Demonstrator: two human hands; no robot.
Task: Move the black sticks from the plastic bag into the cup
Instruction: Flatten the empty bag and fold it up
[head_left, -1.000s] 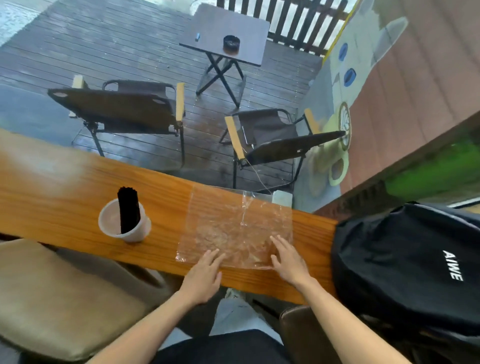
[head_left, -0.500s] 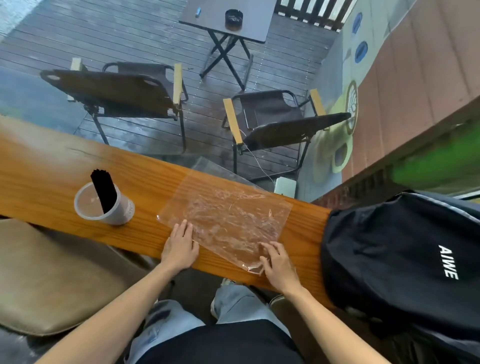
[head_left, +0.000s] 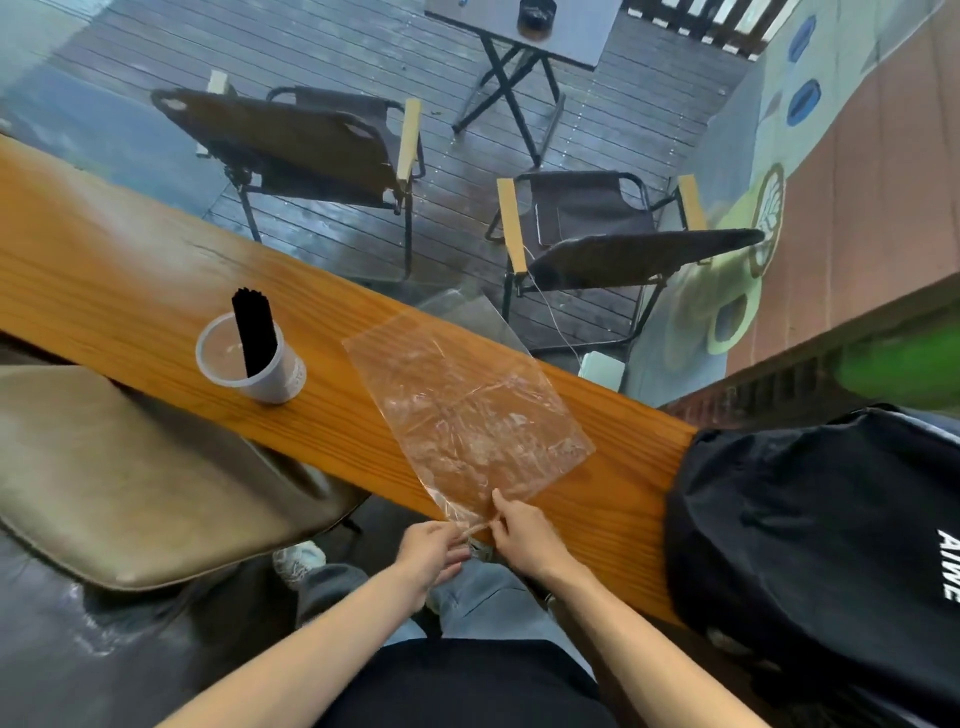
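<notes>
A bundle of black sticks (head_left: 253, 331) stands upright in a translucent plastic cup (head_left: 270, 376) on the wooden counter (head_left: 104, 270). To its right a clear, flat plastic bag (head_left: 467, 410) lies on the counter, with no sticks visible inside, and its near corner hangs over the front edge. My left hand (head_left: 435, 553) and my right hand (head_left: 522, 532) meet at that corner, and the fingers of both pinch the plastic.
A black backpack (head_left: 821, 545) sits on the counter's right end. A tan cushioned stool (head_left: 130, 483) stands below the counter at left. Beyond the counter are two folding chairs (head_left: 311, 140) and a small table (head_left: 524, 26) on wet decking.
Both hands left the flat bag surface and drew back to its near corner, where they now pinch it. The bag has swung round so that this corner overhangs the counter's edge.
</notes>
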